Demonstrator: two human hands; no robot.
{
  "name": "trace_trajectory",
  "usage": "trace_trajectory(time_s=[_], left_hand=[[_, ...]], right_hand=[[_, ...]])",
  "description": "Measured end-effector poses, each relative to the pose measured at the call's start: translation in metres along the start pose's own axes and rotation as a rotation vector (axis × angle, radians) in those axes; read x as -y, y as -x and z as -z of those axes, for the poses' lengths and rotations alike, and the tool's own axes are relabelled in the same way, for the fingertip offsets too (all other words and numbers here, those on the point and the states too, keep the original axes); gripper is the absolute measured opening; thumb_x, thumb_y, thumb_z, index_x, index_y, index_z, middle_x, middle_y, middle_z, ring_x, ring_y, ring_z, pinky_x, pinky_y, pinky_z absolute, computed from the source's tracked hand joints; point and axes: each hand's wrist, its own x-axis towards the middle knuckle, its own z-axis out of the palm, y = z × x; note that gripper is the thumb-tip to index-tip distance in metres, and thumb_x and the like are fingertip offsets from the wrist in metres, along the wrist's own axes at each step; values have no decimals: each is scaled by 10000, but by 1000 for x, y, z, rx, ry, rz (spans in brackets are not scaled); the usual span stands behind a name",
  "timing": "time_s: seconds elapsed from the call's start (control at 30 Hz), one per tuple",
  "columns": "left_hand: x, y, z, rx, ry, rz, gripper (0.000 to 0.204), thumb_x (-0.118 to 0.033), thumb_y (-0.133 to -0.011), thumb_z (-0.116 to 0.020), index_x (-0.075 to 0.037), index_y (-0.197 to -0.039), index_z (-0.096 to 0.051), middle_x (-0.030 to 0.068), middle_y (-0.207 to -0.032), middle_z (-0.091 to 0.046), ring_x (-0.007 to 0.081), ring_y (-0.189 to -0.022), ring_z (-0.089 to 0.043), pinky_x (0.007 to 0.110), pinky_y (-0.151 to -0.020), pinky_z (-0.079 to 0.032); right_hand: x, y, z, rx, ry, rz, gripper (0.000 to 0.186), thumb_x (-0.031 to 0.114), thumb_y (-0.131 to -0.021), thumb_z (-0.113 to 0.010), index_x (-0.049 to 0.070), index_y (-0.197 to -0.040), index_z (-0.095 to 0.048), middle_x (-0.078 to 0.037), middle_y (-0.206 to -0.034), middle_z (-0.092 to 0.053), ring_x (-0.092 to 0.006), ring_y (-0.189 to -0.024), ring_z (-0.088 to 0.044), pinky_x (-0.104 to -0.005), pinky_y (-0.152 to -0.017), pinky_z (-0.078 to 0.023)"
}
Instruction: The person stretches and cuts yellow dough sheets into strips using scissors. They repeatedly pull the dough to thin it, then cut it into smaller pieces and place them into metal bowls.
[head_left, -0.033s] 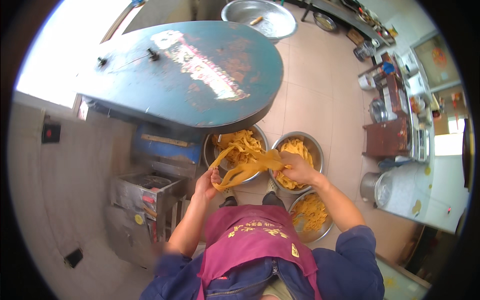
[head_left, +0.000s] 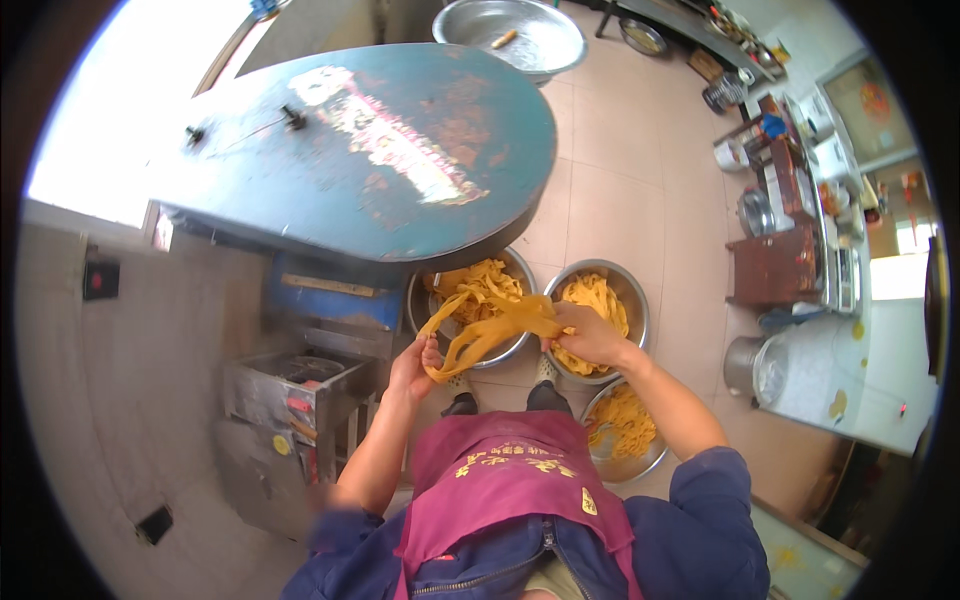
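A long, wide yellow dough strip (head_left: 492, 335) hangs in loops between my two hands. My left hand (head_left: 412, 368) is closed on its left end, the fingers pinched together. At the other side my right hand (head_left: 592, 337) grips the bunched right end, its fingertips partly hidden. Below the strip, a metal basin (head_left: 531, 272) under the machine's edge holds more yellow strips. Beneath my right hand stands a second basin (head_left: 643, 308) with folded wide strips. A third basin (head_left: 652, 466), nearer my body on the right, contains thinner, crumpled yellow pieces.
A large machine with a worn green-blue cover (head_left: 450, 110) stands ahead on the left. Beside it is a metal stand with a drawer-like box (head_left: 300, 375). A big metal tub (head_left: 545, 40) sits beyond. Cabinets (head_left: 775, 270) and a counter (head_left: 850, 380) line the right side.
The view has shifted slightly. Both hands keep hold of the dough strip in nearly the same place.
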Motion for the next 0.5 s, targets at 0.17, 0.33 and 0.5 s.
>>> trace_trajectory(time_s=[0.17,0.33,0.5], left_hand=[[12,-1,-37,-57,-369,-78,166,-183,-1094,-507,-47,-1157,-577,9,-877,-596,79,-628,-486,191,-547,-416],[33,-23,-44,-126,-624,-249,181,-223,-1089,-540,-114,-1229,-573,17,-949,-616,108,-689,-515,239,-606,-443],[75,-56,-56,-69,-685,-315,223,-203,-1091,-533,-102,-1285,-578,62,-1074,-631,175,-812,-581,321,-760,-493]], right_hand=[[-101,-8,-33,-175,170,-56,192,-23,-749,-587,50,-827,-746,-163,-885,-687,-342,-912,-662,-433,-778,-513],[-218,-17,-64,-320,228,-186,99,15,-753,-660,44,-780,-750,-192,-851,-698,-395,-814,-674,-480,-737,-526],[-299,-31,-82,-308,87,-354,160,0,-781,-664,7,-921,-741,-214,-1003,-697,-400,-950,-668,-472,-842,-529]])
